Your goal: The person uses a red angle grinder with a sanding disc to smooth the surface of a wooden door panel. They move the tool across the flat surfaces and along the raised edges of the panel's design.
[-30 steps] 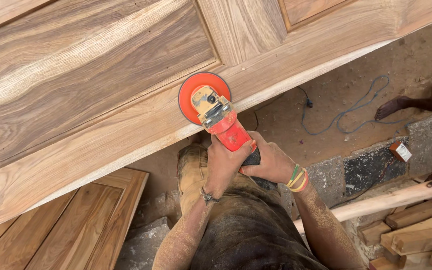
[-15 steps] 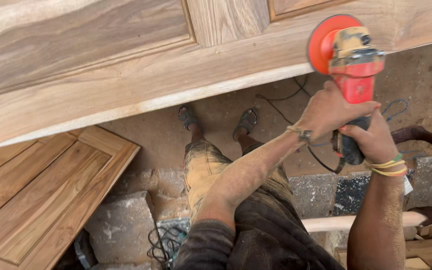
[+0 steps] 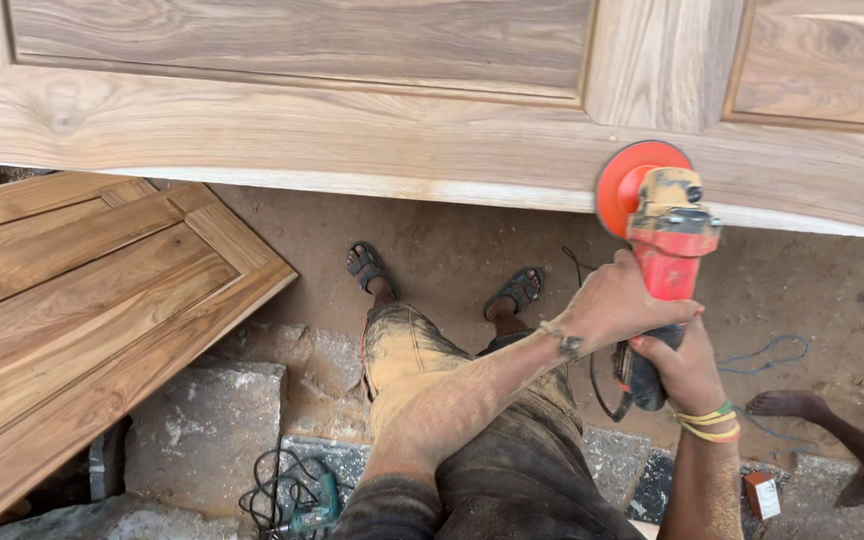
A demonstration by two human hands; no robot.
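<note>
A red angle grinder [image 3: 668, 240] with an orange sanding disc [image 3: 620, 180] rests against the lower rail of a large panelled wooden door [image 3: 352, 130] that lies across the top of the view. My left hand [image 3: 612, 305] wraps the grinder's body from the left. My right hand [image 3: 687, 370], with yellow and green bands on the wrist, grips the black rear handle. The disc touches the door's rail near its curved front edge.
A second panelled door [image 3: 82, 290] lies low at the left. My sandalled feet [image 3: 367, 268] stand on brown dirt. A teal drill with a coiled cable [image 3: 302, 500] lies on stone blocks [image 3: 212, 420]. Another person's bare foot [image 3: 787, 403] is at the right, near a small box [image 3: 760, 494].
The grinder and both hands have travelled to the right along the door's rail, and my view has swung, showing the floor, my feet and the second door.
</note>
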